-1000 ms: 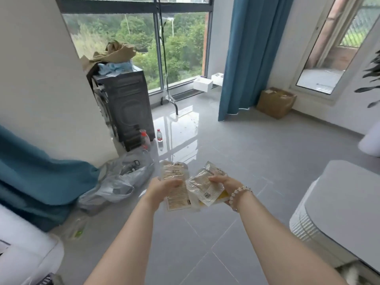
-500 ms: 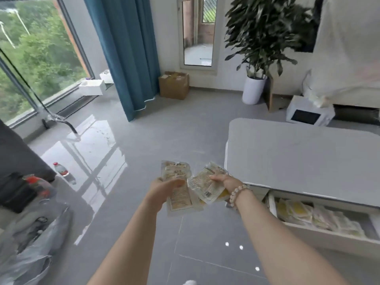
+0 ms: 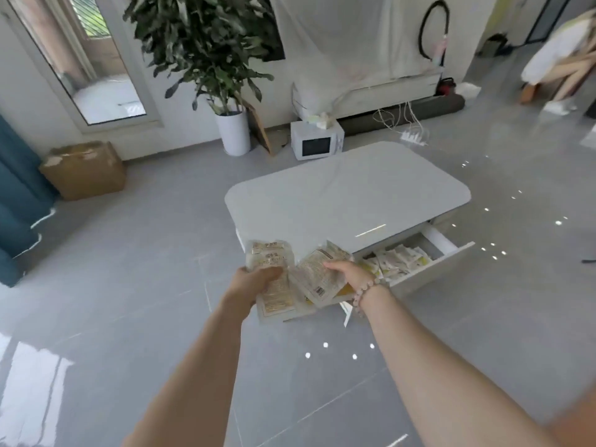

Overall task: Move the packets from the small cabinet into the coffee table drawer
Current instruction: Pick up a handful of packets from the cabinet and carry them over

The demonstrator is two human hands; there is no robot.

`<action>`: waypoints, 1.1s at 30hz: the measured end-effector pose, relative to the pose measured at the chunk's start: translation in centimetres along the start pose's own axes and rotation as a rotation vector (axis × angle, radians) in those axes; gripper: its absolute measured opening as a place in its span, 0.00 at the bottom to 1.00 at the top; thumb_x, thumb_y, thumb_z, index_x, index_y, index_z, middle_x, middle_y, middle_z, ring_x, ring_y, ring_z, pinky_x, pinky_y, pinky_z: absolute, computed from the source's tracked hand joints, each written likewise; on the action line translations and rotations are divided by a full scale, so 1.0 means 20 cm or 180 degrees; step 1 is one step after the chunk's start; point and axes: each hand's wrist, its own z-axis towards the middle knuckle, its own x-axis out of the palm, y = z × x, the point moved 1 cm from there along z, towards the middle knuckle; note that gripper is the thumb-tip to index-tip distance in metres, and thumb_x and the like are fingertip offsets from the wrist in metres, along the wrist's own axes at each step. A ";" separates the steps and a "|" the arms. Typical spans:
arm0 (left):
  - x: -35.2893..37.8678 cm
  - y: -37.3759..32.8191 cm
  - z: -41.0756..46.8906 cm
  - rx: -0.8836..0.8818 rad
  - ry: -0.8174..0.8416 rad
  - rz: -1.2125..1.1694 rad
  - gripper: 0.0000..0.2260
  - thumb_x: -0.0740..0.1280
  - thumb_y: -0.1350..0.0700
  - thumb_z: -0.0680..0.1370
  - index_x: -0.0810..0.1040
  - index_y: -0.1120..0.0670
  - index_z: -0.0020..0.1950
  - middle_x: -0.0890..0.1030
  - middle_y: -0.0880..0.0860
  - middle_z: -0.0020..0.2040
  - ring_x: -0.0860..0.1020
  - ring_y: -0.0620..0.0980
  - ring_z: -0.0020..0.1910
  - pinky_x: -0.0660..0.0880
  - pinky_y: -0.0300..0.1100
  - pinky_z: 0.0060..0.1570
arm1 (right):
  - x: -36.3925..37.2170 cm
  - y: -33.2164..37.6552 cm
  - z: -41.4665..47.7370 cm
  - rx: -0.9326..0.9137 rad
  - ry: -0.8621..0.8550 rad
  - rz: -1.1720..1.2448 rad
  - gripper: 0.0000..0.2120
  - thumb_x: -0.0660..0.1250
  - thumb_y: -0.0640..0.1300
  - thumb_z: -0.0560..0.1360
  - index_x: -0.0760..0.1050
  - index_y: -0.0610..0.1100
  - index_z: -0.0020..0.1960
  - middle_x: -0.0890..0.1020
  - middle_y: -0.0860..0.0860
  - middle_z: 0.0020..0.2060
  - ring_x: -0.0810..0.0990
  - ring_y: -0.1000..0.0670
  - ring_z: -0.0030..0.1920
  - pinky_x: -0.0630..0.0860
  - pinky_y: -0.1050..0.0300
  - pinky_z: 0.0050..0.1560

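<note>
My left hand (image 3: 254, 282) grips a clear packet with a beige printed label (image 3: 272, 259), held upright in front of me. My right hand (image 3: 350, 274), with a bead bracelet at the wrist, grips a second, tilted packet (image 3: 314, 275) just to the right, with a yellow packet partly showing beneath. Behind the hands stands the white coffee table (image 3: 348, 191). Its drawer (image 3: 451, 256) is pulled out to the right and holds several white and yellow packets (image 3: 398, 259). The small cabinet is out of view.
A potted plant (image 3: 232, 130), a white microwave (image 3: 317, 141) and a cardboard box (image 3: 84, 169) stand on the grey tiled floor beyond the table. Blue curtain (image 3: 16, 195) hangs at the left. A person (image 3: 561, 50) is at the far right.
My view has swung right from the window to the coffee table, and the drawer with packets has come into view. Both hands still hold their packets in the same way.
</note>
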 end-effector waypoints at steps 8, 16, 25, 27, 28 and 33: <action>0.51 -0.02 0.13 -0.0160 0.0704 0.0465 0.08 0.73 0.60 0.72 0.77 0.58 0.49 0.82 0.55 0.44 0.81 0.54 0.41 0.79 0.47 0.46 | -0.44 -0.17 -0.01 0.0334 -0.0854 0.0600 0.22 0.70 0.55 0.71 0.77 0.50 0.63 0.73 0.52 0.64 0.69 0.49 0.65 0.65 0.53 0.55; 0.91 -0.07 0.21 -0.0212 0.0808 0.0714 0.07 0.73 0.61 0.72 0.75 0.55 0.43 0.81 0.53 0.40 0.80 0.51 0.38 0.78 0.44 0.38 | -0.78 -0.24 0.09 0.0416 -0.0981 0.1128 0.16 0.72 0.51 0.69 0.79 0.47 0.55 0.79 0.52 0.56 0.74 0.50 0.59 0.69 0.53 0.61; 1.44 -0.21 0.31 -0.0185 0.0875 0.0878 0.09 0.74 0.59 0.71 0.77 0.56 0.48 0.83 0.55 0.44 0.82 0.53 0.40 0.79 0.45 0.41 | -1.27 -0.16 0.25 0.0422 -0.0882 0.1680 0.20 0.77 0.50 0.60 0.80 0.45 0.50 0.83 0.46 0.52 0.82 0.46 0.54 0.75 0.46 0.62; 1.56 -0.22 0.32 -0.0181 0.0941 0.0858 0.08 0.74 0.59 0.72 0.77 0.55 0.48 0.82 0.53 0.43 0.81 0.52 0.39 0.78 0.43 0.37 | -1.38 -0.16 0.26 0.0415 -0.0894 0.1681 0.23 0.77 0.51 0.61 0.80 0.45 0.54 0.84 0.47 0.51 0.82 0.46 0.53 0.76 0.48 0.61; 1.62 -0.22 0.32 -0.0191 0.0965 0.0842 0.07 0.73 0.59 0.72 0.77 0.54 0.47 0.82 0.53 0.41 0.81 0.51 0.37 0.77 0.41 0.33 | -1.44 -0.16 0.28 0.0415 -0.0903 0.1680 0.24 0.76 0.51 0.62 0.80 0.45 0.56 0.84 0.47 0.51 0.83 0.47 0.52 0.76 0.49 0.61; 1.84 -0.19 0.38 -0.0334 0.0975 0.0801 0.12 0.74 0.59 0.72 0.78 0.57 0.53 0.82 0.54 0.44 0.81 0.52 0.40 0.78 0.44 0.38 | -1.64 -0.18 0.34 0.0438 -0.0955 0.1764 0.10 0.73 0.46 0.71 0.78 0.45 0.50 0.82 0.46 0.49 0.82 0.46 0.51 0.76 0.48 0.61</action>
